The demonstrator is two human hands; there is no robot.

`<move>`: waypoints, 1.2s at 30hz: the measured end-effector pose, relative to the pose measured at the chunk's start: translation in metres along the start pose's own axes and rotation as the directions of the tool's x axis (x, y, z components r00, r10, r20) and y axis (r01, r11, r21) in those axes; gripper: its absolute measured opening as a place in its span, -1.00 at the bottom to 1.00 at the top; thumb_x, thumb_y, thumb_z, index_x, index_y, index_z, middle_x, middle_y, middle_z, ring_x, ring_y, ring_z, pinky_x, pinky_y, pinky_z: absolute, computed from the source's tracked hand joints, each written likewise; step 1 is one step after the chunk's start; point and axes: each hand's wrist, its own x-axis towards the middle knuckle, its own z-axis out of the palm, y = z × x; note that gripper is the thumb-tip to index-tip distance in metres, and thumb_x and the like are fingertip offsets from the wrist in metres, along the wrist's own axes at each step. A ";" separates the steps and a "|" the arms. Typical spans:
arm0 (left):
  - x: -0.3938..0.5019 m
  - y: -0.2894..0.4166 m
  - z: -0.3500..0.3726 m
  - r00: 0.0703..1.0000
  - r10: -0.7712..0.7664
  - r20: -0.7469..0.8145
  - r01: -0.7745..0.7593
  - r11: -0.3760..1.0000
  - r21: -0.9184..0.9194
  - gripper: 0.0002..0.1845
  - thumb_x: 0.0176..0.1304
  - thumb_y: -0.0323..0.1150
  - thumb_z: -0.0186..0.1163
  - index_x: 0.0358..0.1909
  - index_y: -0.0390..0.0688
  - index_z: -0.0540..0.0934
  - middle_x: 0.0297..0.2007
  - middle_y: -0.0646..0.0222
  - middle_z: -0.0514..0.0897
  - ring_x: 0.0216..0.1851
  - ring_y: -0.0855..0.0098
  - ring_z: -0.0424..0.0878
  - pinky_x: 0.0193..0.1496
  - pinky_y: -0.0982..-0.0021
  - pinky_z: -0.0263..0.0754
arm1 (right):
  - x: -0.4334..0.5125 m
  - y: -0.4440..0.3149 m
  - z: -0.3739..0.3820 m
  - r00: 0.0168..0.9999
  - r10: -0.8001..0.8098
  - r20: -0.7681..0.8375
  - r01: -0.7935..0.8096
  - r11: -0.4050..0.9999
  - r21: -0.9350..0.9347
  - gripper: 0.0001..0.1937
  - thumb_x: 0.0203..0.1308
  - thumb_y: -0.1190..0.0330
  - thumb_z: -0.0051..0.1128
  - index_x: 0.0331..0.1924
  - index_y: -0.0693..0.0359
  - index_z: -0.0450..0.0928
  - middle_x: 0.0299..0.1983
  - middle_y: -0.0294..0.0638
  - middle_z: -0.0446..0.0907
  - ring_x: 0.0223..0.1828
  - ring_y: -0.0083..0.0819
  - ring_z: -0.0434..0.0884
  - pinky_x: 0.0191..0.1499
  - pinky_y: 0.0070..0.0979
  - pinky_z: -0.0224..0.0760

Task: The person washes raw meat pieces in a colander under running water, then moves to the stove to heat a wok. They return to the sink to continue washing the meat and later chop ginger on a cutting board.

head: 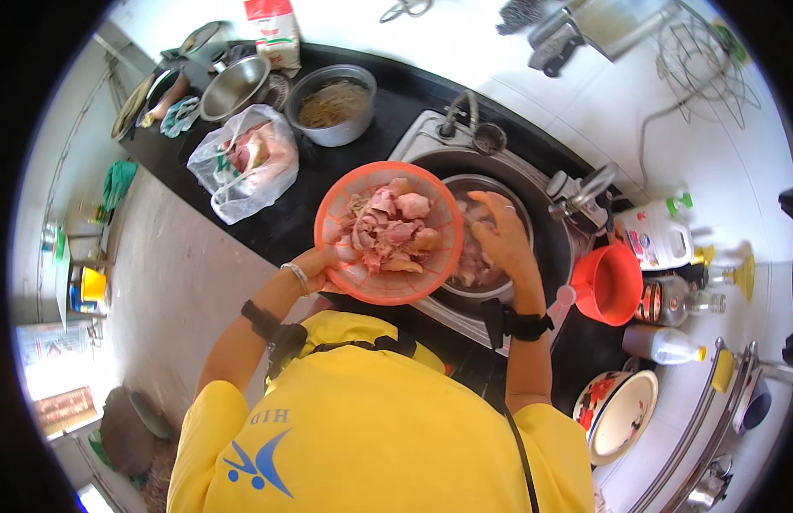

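Note:
My left hand (319, 269) grips the rim of a round orange plastic colander (389, 296) that holds raw meat pieces (396, 224). The colander is at the left edge of the sink (428, 138), partly over the counter. My right hand (499, 224) is over a metal basin (530, 218) inside the sink, its fingers spread and bent above more meat pieces (473, 263) in liquid. Whether the fingertips touch the meat I cannot tell. Part of the basin is hidden behind the colander.
A plastic bag of raw meat (255, 160) and a grey tub of brownish strands (332, 109) stand on the black counter, left of the sink. The faucet (467, 122) rises at the sink's back. To the right are a red dipper (607, 282), bottles (666, 346) and an enamel basin (621, 417).

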 end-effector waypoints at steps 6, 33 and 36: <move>0.001 -0.001 -0.001 0.999 0.040 -0.022 -0.040 0.999 0.010 -0.46 0.11 -0.45 0.09 0.19 -0.20 0.29 0.00 0.16 0.54 -0.14 0.20 0.64 -0.31 0.19 0.67 | -0.019 0.120 0.003 0.910 0.413 -0.032 -0.414 0.909 -0.048 -0.35 -0.13 0.15 0.26 0.14 0.17 0.39 0.11 0.09 0.40 0.20 -0.07 0.36 0.16 -0.32 0.27; 0.001 -0.006 0.004 0.999 0.014 -0.030 -0.013 0.999 0.034 -0.45 0.13 -0.43 0.12 0.21 -0.22 0.28 0.00 0.10 0.55 -0.14 0.19 0.65 -0.23 0.12 0.66 | -0.033 0.156 0.110 0.837 0.188 0.513 0.000 0.939 -0.343 -0.49 -0.25 0.19 0.28 -0.09 0.15 0.55 -0.14 0.02 0.58 -0.02 -0.06 0.52 0.01 -0.25 0.39; 0.000 -0.008 0.005 0.998 0.029 -0.062 -0.025 0.998 0.055 -0.47 0.14 -0.43 0.11 0.20 -0.22 0.33 0.01 0.13 0.55 -0.15 0.25 0.65 -0.22 0.18 0.66 | -0.036 0.154 0.116 0.871 0.174 0.460 -0.013 0.943 -0.332 -0.58 -0.18 0.21 0.22 -0.14 0.15 0.58 -0.13 0.03 0.57 -0.05 -0.08 0.53 -0.01 -0.23 0.40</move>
